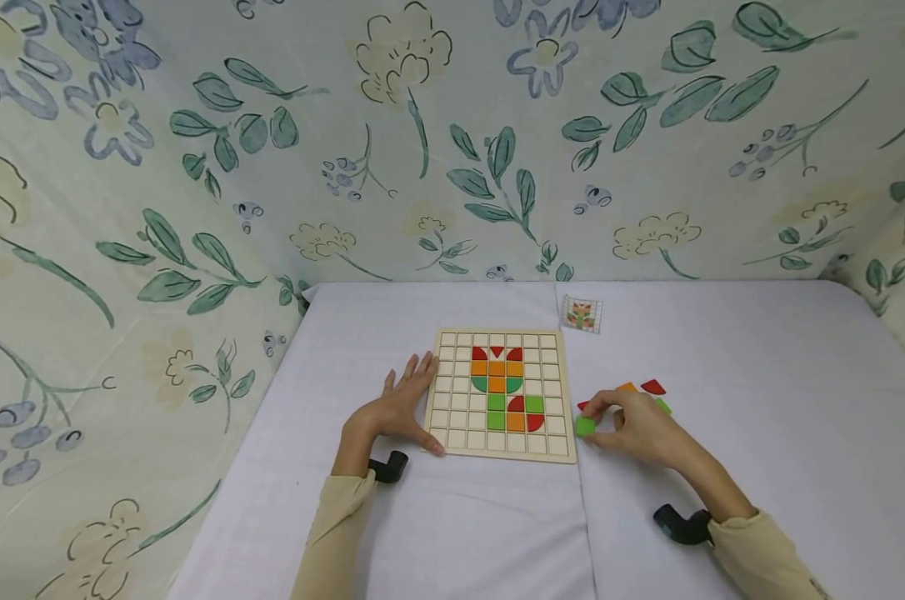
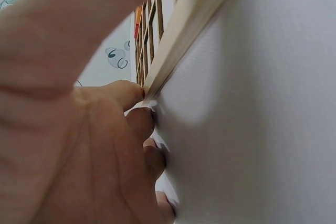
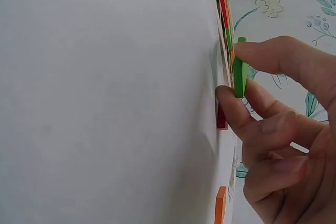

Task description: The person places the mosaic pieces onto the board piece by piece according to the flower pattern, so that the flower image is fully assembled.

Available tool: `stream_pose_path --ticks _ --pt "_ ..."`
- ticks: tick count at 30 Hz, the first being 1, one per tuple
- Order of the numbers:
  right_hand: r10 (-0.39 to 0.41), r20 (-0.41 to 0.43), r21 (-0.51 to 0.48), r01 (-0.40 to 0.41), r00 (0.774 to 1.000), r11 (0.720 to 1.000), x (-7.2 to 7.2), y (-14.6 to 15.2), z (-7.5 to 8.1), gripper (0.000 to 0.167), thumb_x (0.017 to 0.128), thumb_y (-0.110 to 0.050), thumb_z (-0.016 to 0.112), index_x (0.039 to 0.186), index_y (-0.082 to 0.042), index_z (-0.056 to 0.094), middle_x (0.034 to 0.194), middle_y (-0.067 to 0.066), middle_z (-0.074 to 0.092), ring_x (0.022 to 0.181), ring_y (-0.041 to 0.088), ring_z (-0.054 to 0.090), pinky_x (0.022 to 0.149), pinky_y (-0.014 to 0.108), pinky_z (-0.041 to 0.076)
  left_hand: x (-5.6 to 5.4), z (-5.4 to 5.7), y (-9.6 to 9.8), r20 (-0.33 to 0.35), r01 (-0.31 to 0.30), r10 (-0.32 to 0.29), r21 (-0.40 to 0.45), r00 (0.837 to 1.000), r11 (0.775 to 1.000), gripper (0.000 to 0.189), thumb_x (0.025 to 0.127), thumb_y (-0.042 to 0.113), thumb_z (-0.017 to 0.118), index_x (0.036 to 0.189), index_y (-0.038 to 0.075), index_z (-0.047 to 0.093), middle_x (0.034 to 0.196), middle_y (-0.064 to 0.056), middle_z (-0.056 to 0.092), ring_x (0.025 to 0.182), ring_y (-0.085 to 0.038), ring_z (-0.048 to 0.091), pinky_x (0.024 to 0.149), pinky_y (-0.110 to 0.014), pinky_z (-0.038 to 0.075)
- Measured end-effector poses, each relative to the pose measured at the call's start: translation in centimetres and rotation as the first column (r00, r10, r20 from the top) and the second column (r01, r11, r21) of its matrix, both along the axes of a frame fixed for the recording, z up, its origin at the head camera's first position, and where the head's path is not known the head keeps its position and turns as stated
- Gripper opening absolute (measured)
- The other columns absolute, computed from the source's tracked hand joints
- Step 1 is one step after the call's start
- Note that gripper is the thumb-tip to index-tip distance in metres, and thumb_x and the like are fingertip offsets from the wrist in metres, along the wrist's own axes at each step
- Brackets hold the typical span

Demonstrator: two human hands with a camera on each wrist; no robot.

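Observation:
A square wooden grid board lies on the table with red, orange and green tiles set in its middle cells, forming a flower-like figure. Along the board's left side, my left hand rests with spread fingers, thumb at the lower left corner. In the left wrist view the fingertips touch the wooden edge. Just off the board's right edge, my right hand pinches a green square tile between thumb and fingers. The right wrist view shows this green tile held on edge, lifted off the cloth.
Loose pieces lie around the right hand: a red one, an orange one, a green one and another red one. A small printed pattern card lies behind the board. Flowered cloth hangs behind the white-covered table.

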State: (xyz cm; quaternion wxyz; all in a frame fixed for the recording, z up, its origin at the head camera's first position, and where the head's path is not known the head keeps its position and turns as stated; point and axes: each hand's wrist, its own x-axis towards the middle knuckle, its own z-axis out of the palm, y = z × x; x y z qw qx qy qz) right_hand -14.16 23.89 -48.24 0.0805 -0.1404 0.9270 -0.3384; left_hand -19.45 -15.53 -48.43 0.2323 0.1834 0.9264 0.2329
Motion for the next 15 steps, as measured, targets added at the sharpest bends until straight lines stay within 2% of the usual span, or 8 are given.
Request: stream_pose_path --ticks 7,15 --pt "-0.003 0.013 -0.041 0.003 1.0 0.999 -0.06 0.01 -0.06 0.03 0.079 -0.006 0.085 0.108 -0.011 0.078 0.09 -0.001 0.069 0.057 0.006 0.042 0.049 0.019 0.033 -0.1 -0.29 0.05 -0.003 -0.004 0.004 -0.006 1.0 1.0 0.15 0.062 0.046 0.099 0.167 0.014 -0.003 0.176 -0.004 -0.01 0.163 -0.028 -0.017 0.13 -0.059 -0.011" --pt "0.0 0.057 -0.065 0.004 0.998 0.998 -0.31 0.35 -0.16 0.033 0.08 -0.009 0.087 0.112 -0.012 0.079 0.091 -0.001 0.068 0.055 0.005 0.042 0.05 0.019 0.034 -0.04 -0.17 0.02 0.003 -0.005 0.005 -0.001 1.0 1.0 0.15 0.062 0.046 0.099 0.167 0.014 -0.003 0.176 -0.003 -0.011 0.163 -0.027 -0.018 0.13 -0.059 -0.011"
